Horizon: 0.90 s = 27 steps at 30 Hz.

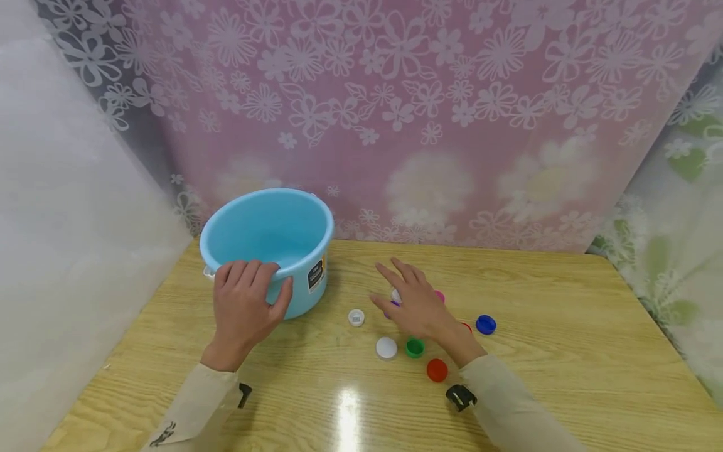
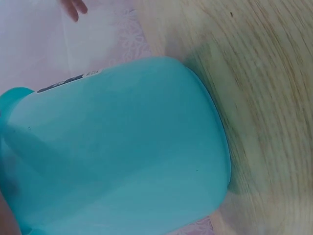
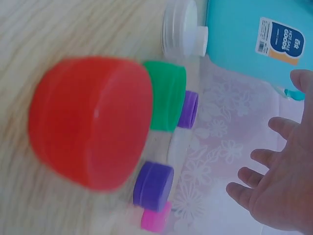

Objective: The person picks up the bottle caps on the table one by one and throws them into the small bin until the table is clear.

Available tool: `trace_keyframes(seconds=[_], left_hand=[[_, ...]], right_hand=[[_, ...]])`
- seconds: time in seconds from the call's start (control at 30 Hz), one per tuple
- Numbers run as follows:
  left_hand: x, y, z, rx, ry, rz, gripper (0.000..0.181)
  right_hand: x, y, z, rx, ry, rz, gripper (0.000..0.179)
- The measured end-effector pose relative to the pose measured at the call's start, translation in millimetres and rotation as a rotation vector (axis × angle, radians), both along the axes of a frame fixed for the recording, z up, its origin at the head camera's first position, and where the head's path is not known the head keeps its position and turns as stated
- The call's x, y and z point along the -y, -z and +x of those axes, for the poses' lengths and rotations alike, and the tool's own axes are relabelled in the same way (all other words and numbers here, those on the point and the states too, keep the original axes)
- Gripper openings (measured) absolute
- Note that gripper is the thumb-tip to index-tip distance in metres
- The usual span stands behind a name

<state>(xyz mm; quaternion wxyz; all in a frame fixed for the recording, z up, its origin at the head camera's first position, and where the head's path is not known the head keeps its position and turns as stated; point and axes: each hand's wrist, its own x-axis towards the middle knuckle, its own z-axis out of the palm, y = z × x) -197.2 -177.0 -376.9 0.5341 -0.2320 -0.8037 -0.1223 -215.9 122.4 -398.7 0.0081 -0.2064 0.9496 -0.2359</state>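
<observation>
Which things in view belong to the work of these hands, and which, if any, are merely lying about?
Likely part of the work:
blue bucket, gripped by the left hand
plastic caps, near the right hand

Probably only surroundings:
wooden table
floral cloth behind the table

A light-blue bucket (image 1: 267, 220) (labelled on its side) is held at the rim. Beside it, small multicoloured caps (image 1: 437, 370) are scattered.
</observation>
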Motion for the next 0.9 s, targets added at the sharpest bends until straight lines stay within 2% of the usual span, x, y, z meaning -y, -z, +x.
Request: trace_keyframes(seconds=[0.3,0.57,0.73,0.9], left_hand=[[-3.3,2.9,-6.2,-0.055,-0.018,0.043,0.023],[-4.5,3.2,-8.7,-0.083,-0.025,0.067,0.025],[-5.6,3.0,-8.4,-0.087,-0.019,0.074,0.03],[-6.9,2.5,-7.9,-0.079,-0.007,0.075,0.037]], right_hand=[[-29,-2.4,-4.0,-0.035,0.016,0.042,0.071],[-61,-5.8,-2.7,-0.047,0.074,0.05,0.066],[-92,0.7,-0.2,-0.053,0.104,0.085,0.059],[-131,7.1,8.9,-0.021,0.125,0.083,0.055]])
